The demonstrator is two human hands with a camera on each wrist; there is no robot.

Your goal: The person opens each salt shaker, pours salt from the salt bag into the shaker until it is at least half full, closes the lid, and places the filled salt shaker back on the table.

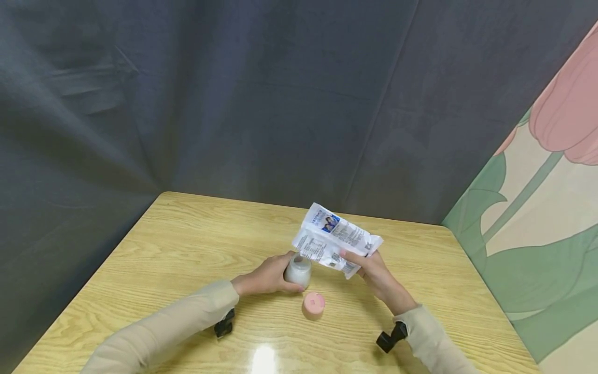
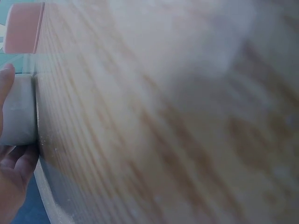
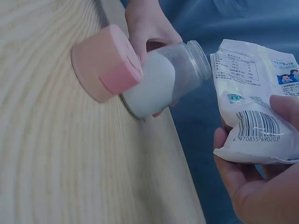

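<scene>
My left hand point(image 1: 267, 276) grips a clear glass jar point(image 1: 299, 272) that stands upright on the table, thumb on the near side and fingers round the far side. In the right wrist view the jar point(image 3: 149, 84) has an uncovered mouth and is partly filled with something white. My right hand point(image 1: 377, 278) holds a white printed packet point(image 1: 334, 240) tilted, its left end near and above the jar's mouth. The thumb lies on the packet's printed face, with the barcode beside it. Whether anything is pouring out cannot be seen.
A small pink cylinder point(image 1: 313, 305) stands on the wooden table point(image 1: 201, 228), just in front of the jar. Dark grey cloth point(image 1: 280, 104) hangs behind the table's far edge. On the right is a wall with a painted flower point(image 1: 567, 104).
</scene>
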